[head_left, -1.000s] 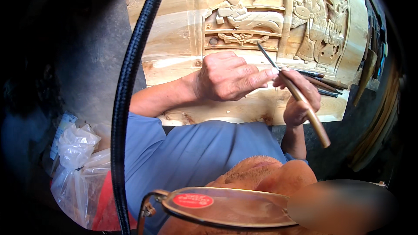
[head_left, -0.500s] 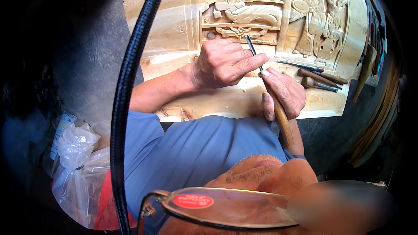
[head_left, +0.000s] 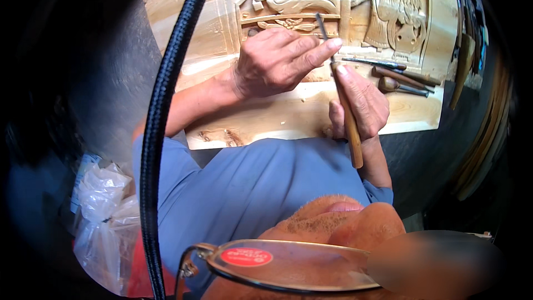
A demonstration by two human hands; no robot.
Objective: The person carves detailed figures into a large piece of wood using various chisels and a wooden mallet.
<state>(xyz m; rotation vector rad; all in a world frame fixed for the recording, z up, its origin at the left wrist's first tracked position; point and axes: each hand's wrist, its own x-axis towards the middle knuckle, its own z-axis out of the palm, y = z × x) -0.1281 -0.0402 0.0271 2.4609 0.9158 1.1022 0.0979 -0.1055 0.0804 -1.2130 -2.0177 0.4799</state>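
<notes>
My right hand point(head_left: 363, 103) is closed round the wooden handle point(head_left: 352, 139) of a chisel, whose thin steel blade point(head_left: 322, 26) points up toward the middle relief of a carved pale-wood panel point(head_left: 300, 3). My left hand point(head_left: 280, 58) lies over the lower part of that relief, fingers curled, with its outstretched thumb or forefinger against the blade just above the handle. The blade's tip is over the lower carved band beneath a reclining figure; whether it touches the wood I cannot tell. Part of the carving is hidden under my left hand.
Several chisels point(head_left: 402, 78) lie on the board right of my right hand. Dark tools and wood strips point(head_left: 483, 128) stand beyond the right edge. A knotted plastic bag point(head_left: 105, 200) sits at lower left. A black braided cable point(head_left: 166, 94) crosses the view, and glasses point(head_left: 288, 266) fill the bottom.
Both hands and the chisel have moved upward in the view, as has the panel. The chisel has swung more upright, and my right hand has shifted slightly left.
</notes>
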